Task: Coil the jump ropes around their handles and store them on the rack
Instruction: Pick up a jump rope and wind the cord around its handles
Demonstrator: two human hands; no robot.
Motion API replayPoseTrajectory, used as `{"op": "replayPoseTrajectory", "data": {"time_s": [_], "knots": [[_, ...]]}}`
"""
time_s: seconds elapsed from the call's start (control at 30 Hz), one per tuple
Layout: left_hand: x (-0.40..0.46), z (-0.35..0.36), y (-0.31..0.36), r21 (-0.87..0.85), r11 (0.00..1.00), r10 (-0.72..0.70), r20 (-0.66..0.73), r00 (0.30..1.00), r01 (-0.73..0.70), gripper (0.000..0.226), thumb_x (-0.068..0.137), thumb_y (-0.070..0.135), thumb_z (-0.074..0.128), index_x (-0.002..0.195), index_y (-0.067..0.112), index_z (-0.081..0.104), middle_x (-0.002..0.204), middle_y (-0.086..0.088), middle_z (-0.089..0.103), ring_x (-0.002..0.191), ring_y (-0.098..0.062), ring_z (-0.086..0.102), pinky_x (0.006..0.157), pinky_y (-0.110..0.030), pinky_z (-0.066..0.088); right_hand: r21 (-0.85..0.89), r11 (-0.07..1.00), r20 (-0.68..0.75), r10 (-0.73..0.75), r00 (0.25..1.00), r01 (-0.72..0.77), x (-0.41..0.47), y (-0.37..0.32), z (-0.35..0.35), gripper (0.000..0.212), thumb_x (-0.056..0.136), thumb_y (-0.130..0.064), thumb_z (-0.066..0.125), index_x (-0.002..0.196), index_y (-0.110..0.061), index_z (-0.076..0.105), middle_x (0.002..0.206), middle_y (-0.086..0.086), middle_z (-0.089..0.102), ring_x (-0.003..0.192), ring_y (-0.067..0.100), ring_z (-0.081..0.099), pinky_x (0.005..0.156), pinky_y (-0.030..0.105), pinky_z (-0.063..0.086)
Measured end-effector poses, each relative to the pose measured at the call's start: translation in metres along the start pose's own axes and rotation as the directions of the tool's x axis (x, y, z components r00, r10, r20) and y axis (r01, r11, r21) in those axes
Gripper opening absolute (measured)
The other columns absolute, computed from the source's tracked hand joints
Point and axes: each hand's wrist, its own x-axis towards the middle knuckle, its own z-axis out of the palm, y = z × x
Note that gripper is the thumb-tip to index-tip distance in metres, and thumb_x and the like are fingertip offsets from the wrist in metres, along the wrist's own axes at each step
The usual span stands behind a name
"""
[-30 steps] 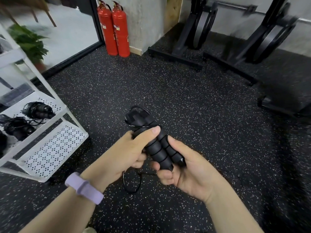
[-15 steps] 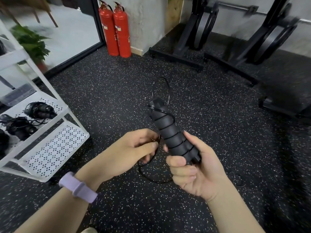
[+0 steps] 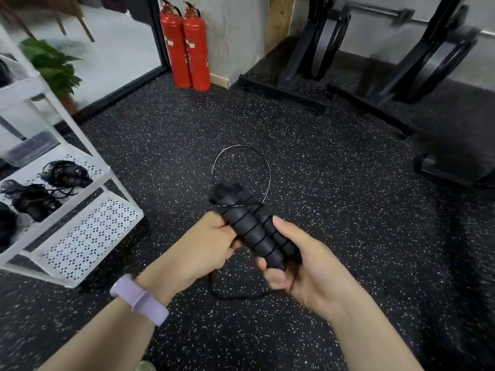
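Two black foam jump rope handles (image 3: 249, 228) lie side by side, with thin black cord wound around them in several turns. My right hand (image 3: 300, 266) grips their lower end from the right. My left hand (image 3: 211, 245) is closed against the handles' left side, pinching the cord. A loose loop of cord (image 3: 241, 167) arcs above the handles' top, and more slack (image 3: 233, 293) hangs below my hands. The white rack (image 3: 88, 231) stands at the left, and coiled black jump ropes (image 3: 64, 172) lie on its middle shelf.
Two red fire extinguishers (image 3: 187, 46) stand at the back by a concrete pillar. Black weight racks with plates (image 3: 329, 46) fill the back right. A potted plant (image 3: 53, 65) sits behind the rack. The floor (image 3: 348, 210) is speckled black rubber.
My left hand has come back up against the handles with the cord. The loop above the handles' top has widened, and the handles have tilted a little to the left.
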Motion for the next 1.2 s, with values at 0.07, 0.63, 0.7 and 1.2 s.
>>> {"op": "replayPoseTrajectory", "data": {"time_s": [0.07, 0.63, 0.7, 1.2], "knots": [[0.001, -0.001, 0.002, -0.118, 0.992, -0.047, 0.021, 0.999, 0.049, 0.025, 0.105, 0.012, 0.043, 0.086, 0.010, 0.060, 0.065, -0.002, 0.053, 0.045, -0.010, 0.034, 0.043, -0.025, 0.027, -0.067, 0.996, -0.065, -0.066, 0.996, 0.062, 0.001, 0.000, 0.000, 0.048, 0.091, -0.052, 0.069, 0.112, -0.010, 0.077, 0.078, 0.014, 0.064, 0.052, 0.017, 0.047, 0.048, 0.024, 0.039], [-0.004, -0.009, -0.016, 0.880, 0.436, 0.480, -0.049, 0.876, -0.189, 0.030, 0.094, 0.061, 0.054, 0.083, 0.035, 0.064, 0.069, 0.017, 0.056, 0.067, 0.000, 0.055, 0.059, -0.021, 0.043, -0.977, 0.115, -0.208, -0.354, 0.912, -0.178, -0.004, 0.017, -0.008, 0.030, 0.095, -0.064, 0.054, 0.094, -0.038, 0.039, 0.084, -0.008, 0.057, 0.069, 0.015, 0.058, 0.053, 0.032, 0.038], [-0.001, -0.014, -0.019, 0.858, 0.412, 0.481, 0.081, 0.873, -0.306, 0.027, 0.094, 0.061, 0.053, 0.087, 0.037, 0.063, 0.074, 0.020, 0.051, 0.077, 0.005, 0.050, 0.065, -0.013, 0.034, -0.985, 0.090, -0.169, -0.287, 0.943, -0.149, -0.006, 0.016, -0.007, 0.031, 0.093, -0.064, 0.058, 0.093, -0.038, 0.042, 0.087, -0.009, 0.057, 0.070, 0.013, 0.057, 0.054, 0.032, 0.038], [-0.004, -0.022, -0.006, 0.222, 0.917, 0.234, 0.372, 0.898, -0.331, 0.052, 0.093, 0.069, 0.049, 0.070, 0.024, 0.057, 0.065, 0.003, 0.044, 0.061, -0.013, 0.039, 0.058, -0.018, 0.038, -0.736, 0.671, 0.102, -0.018, 0.995, 0.088, -0.017, 0.001, -0.009, 0.072, 0.097, -0.072, 0.044, 0.090, -0.008, 0.077, 0.091, 0.030, 0.074, 0.068, 0.032, 0.063, 0.079, 0.043, 0.058]]}}
